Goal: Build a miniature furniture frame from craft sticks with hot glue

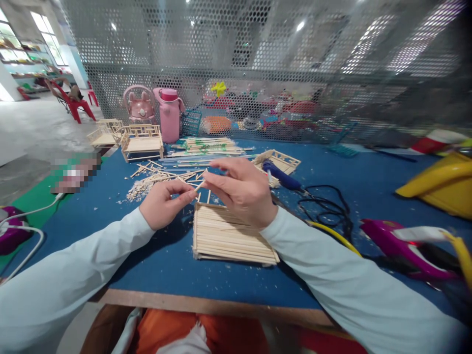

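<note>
My left hand (pixel 165 201) pinches a short, thin wooden stick (pixel 199 187) between thumb and forefinger. The fingertips of my right hand (pixel 245 191) close on the stick's other end, with the other fingers loosely bent. Right below my right hand, a flat panel of wooden sticks (pixel 232 236) laid side by side rests on the blue table, with short sticks standing up at its far edge. A heap of loose sticks and cut bits (pixel 155 182) lies beyond my left hand.
Small stick-built furniture models (pixel 143 140) stand at the back left, by a pink bottle (pixel 169 115). A blue-handled tool (pixel 282 176) with a black cord lies right. Purple-and-white devices (pixel 409 248) flank both sides. A perforated metal screen (pixel 221 54) rises behind.
</note>
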Available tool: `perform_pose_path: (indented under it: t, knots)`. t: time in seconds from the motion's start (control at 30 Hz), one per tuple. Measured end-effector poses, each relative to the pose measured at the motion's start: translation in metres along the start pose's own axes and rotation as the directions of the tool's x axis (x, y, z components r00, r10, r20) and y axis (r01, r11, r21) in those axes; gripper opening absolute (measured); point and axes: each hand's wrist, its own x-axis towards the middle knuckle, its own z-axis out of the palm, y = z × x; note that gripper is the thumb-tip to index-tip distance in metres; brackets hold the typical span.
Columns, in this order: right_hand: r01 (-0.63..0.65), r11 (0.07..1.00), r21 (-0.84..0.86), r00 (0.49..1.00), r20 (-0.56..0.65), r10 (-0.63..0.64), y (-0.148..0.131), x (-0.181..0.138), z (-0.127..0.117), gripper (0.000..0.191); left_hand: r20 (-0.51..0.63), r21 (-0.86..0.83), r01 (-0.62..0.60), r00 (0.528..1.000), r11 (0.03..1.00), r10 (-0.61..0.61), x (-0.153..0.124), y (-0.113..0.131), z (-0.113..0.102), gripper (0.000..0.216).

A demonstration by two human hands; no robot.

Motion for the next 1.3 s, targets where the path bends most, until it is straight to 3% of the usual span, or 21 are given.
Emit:
perform_pose_path:
  t: [0.17, 0.3, 0.43, 0.53, 0.6, 0.63, 0.7, 0.77, 0.83, 0.9, 1.03, 1.2, 1.3]
  knots:
    - [0.169, 0.954, -0.249, 0.979, 0.155, -0.133, -0.001, 0.005, -0.008, 0.021, -0.007, 0.121, -0.035, 0.999, 0.992, 0.036, 0.001, 0.002, -0.003, 0.022]
    - [0.215, 0.954, -0.209, 0.967, 0.183, -0.178, -0.006, 0.006, -0.009, 0.024, -0.007, 0.172, -0.025, 1.0, 0.985, 0.027, 0.0, 0.004, -0.006, 0.023]
    - [0.22, 0.973, -0.077, 0.936, 0.296, -0.188, -0.007, 0.007, -0.008, 0.028, 0.061, 0.152, 0.009, 0.998, 0.988, -0.019, -0.002, 0.007, -0.006, 0.024]
    - [0.058, 0.995, 0.077, 0.93, 0.358, -0.082, -0.005, 0.007, -0.004, 0.026, 0.077, 0.095, 0.06, 0.995, 0.994, -0.068, -0.001, 0.006, -0.004, 0.028]
    - [-0.194, 0.956, 0.22, 0.915, 0.391, 0.096, -0.004, 0.005, 0.001, 0.017, 0.052, 0.021, 0.139, 0.989, 0.99, -0.14, 0.001, 0.002, -0.003, 0.033]
    - [-0.346, 0.887, 0.307, 0.884, 0.423, 0.198, -0.004, 0.003, 0.004, 0.012, 0.038, -0.016, 0.187, 0.982, 0.982, -0.186, 0.003, -0.001, -0.002, 0.035]
    - [-0.615, 0.646, 0.452, 0.765, 0.541, 0.35, -0.004, 0.001, 0.009, 0.004, 0.039, -0.067, 0.273, 0.962, 0.96, -0.271, 0.005, -0.008, 0.0, 0.034]
    - [-0.756, 0.406, 0.514, 0.651, 0.65, 0.391, -0.005, 0.0, 0.013, 0.008, 0.104, -0.087, 0.334, 0.94, 0.938, -0.325, 0.005, -0.016, 0.003, 0.031]
    - [-0.797, 0.299, 0.525, 0.604, 0.697, 0.387, -0.005, -0.001, 0.015, 0.012, 0.184, -0.105, 0.362, 0.923, 0.926, -0.339, 0.004, -0.022, 0.006, 0.031]
    - [-0.802, 0.285, 0.525, 0.598, 0.702, 0.387, -0.006, 0.0, 0.016, 0.013, 0.23, -0.137, 0.368, 0.915, 0.92, -0.332, 0.003, -0.026, 0.007, 0.032]
    - [-0.789, 0.335, 0.515, 0.614, 0.685, 0.393, -0.007, 0.0, 0.017, 0.011, 0.245, -0.173, 0.397, 0.904, 0.901, -0.351, 0.002, -0.024, 0.007, 0.033]
    - [-0.772, 0.415, 0.481, 0.63, 0.667, 0.398, -0.007, -0.001, 0.017, 0.01, 0.216, -0.085, 0.376, 0.911, 0.923, -0.351, 0.002, -0.018, 0.003, 0.03]
    - [-0.778, 0.418, 0.469, 0.623, 0.658, 0.423, -0.008, -0.001, 0.016, 0.011, 0.206, -0.018, 0.332, 0.924, 0.943, -0.321, 0.002, -0.016, 0.001, 0.028]
